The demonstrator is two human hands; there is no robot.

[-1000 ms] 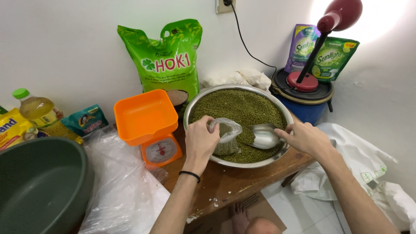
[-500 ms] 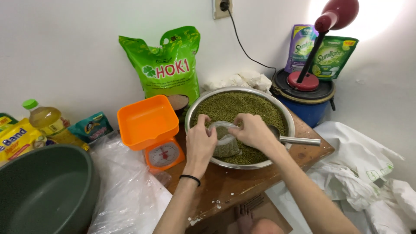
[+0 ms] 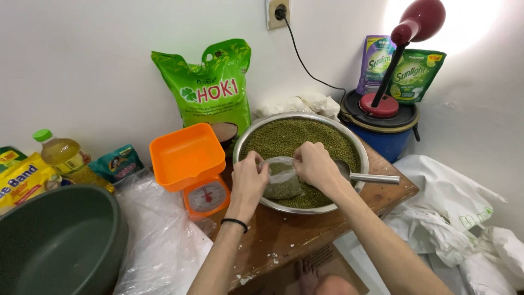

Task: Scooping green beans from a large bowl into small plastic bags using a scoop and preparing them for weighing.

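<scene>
Head cam, centre of frame: my left hand (image 3: 248,177) & right hand (image 3: 314,164) both pinch the mouth of a small clear plastic bag (image 3: 281,180), fingers closed on its top edge, one hand per side. Bag hangs between them, lower half full of green mung beans, its bottom resting on the bean heap inside the big steel bowl (image 3: 349,142). Black band on my left wrist.

Metal scoop (image 3: 368,177) lies in the bowl just right of my right hand, handle sticking out over the rim toward frame right; neither hand touches it.

Bowl sits on a wooden table (image 3: 284,235). Just left of it: orange kitchen scale (image 3: 191,164) w/ square tray, dial facing me. Behind, upper centre: green rice sack (image 3: 210,87) against the wall. Lower left: dark green basin (image 3: 54,240), clear plastic sheet beside it. Upper right: red lamp (image 3: 406,49) on a blue bucket's lid.
</scene>
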